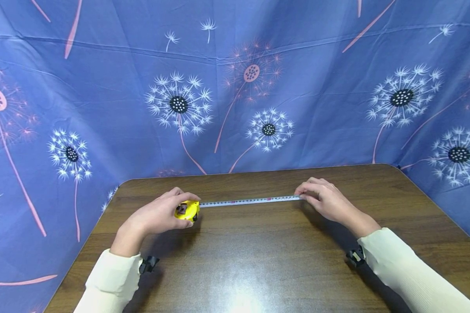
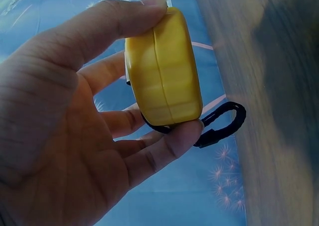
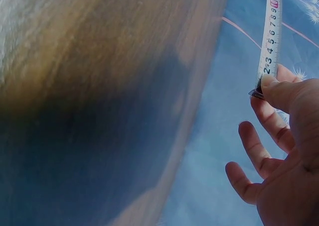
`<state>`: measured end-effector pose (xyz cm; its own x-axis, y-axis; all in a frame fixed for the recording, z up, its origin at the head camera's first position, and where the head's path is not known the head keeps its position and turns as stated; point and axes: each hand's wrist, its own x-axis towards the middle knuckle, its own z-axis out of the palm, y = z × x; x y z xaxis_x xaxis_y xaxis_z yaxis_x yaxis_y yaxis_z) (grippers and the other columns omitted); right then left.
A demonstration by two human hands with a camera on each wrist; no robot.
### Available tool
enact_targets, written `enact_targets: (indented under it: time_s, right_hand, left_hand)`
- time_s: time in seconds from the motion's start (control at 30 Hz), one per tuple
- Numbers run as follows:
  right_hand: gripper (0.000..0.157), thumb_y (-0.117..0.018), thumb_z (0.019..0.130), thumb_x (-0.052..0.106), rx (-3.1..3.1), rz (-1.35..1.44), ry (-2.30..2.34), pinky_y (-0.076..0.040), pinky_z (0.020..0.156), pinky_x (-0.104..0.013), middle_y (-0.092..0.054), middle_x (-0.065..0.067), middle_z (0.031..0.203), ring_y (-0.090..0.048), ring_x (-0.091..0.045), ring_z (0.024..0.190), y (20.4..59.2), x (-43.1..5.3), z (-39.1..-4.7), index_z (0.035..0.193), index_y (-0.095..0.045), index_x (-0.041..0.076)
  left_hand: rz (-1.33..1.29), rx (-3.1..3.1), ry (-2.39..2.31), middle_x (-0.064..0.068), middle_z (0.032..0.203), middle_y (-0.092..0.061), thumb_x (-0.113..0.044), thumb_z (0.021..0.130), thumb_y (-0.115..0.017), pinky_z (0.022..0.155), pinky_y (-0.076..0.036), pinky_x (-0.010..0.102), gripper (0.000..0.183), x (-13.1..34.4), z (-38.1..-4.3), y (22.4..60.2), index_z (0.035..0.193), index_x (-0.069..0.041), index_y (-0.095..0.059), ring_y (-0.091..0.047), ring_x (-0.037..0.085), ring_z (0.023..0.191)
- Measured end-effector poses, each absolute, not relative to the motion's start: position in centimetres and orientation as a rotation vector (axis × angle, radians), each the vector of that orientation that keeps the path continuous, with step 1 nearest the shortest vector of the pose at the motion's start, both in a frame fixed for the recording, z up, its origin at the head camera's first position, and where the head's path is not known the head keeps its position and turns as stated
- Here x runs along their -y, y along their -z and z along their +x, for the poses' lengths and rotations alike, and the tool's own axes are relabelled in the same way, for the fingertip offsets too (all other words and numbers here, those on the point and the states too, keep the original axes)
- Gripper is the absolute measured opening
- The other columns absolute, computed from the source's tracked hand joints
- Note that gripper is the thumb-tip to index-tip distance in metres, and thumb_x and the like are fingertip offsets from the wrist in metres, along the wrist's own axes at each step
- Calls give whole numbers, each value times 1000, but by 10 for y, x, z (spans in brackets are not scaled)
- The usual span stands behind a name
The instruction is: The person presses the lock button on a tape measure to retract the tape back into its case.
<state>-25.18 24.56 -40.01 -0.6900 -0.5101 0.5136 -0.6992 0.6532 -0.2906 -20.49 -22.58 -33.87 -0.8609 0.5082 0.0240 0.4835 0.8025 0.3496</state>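
Note:
A yellow tape measure [image 1: 189, 209] is held in my left hand [image 1: 156, 215], gripped between thumb and fingers above the left half of the table. In the left wrist view its ribbed yellow casing [image 2: 164, 69] faces the camera, and a black cord loop [image 2: 227, 124] hangs from it. The white measuring blade [image 1: 250, 201] stretches out straight to the right. My right hand [image 1: 329, 200] pinches the blade's end between thumb and index finger. Seen from the right wrist, the metal end hook [image 3: 256, 93] sticks out just under the thumb, while the other fingers stay loosely bent.
Below both hands lies a brown wood-grain table [image 1: 250, 256] with rounded far corners. Blue cloth [image 1: 317, 139] printed with dandelions hangs behind it and along both sides. A small dark device [image 1: 355, 257] sits at the right wrist, another dark device [image 1: 149, 264] at the left.

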Motion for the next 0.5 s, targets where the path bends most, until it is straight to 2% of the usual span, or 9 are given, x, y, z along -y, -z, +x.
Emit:
enact_targets:
  time_s: [0.2, 0.5]
  right_hand:
    - [27, -78, 87, -4, 2470, 966, -667, -44, 76, -42, -68, 9, 99, -60, -16, 90, 401, -244, -252, 98, -73, 21]
    - [27, -77, 88, -3, 2484, 960, -675, -44, 78, -43, -67, 10, 100, -60, -18, 92, 401, -241, -253, 99, -73, 21]
  left_hand:
    - [805, -2915, -542, -1, 106, -55, -25, 82, -86, 84, -48, 40, 57, 225, -205, 340, 135, -20, -65, -53, 16, 94]
    - [832, -2925, -558, -2, 107, -55, -25, 81, -86, 85, -48, 40, 59, 222, -206, 343, 135, -19, -66, -53, 15, 94]
